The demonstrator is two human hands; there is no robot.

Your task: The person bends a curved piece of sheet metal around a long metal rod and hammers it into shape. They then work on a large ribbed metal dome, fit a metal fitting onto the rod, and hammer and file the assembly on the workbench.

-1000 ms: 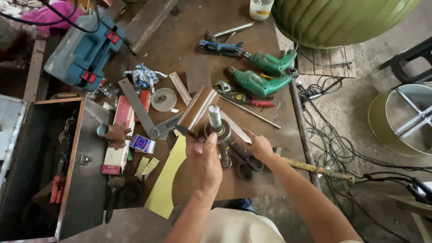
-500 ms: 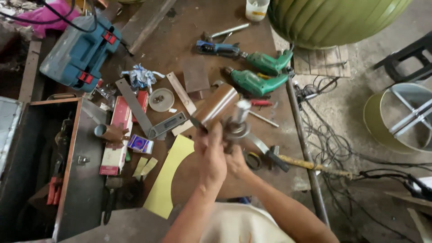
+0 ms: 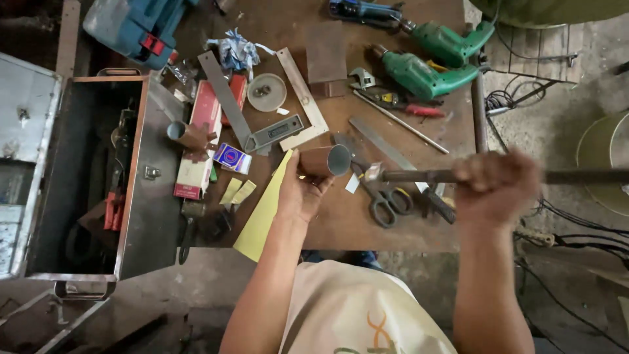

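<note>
My left hand (image 3: 300, 191) grips a short brown metal tube (image 3: 325, 161), its open end facing right. My right hand (image 3: 496, 185) is closed around a long dark metal rod (image 3: 419, 176) held level, with one end near the tube's mouth and the other running off the right edge. Both are held above the brown workbench (image 3: 341, 223). Black-handled scissors (image 3: 383, 200) lie just under the rod.
Two green power drills (image 3: 429, 65) lie at the back right. A steel square (image 3: 229, 101), a flat metal bar (image 3: 303, 95), a grinding disc (image 3: 265, 92), red and white boxes (image 3: 200, 141) and yellow paper (image 3: 262, 210) litter the bench. An open metal toolbox (image 3: 85, 177) stands left, cables right.
My right hand has pulled the rod out to the right, away from the tube. My left hand keeps the tube, now turned level. The view has moved closer.
</note>
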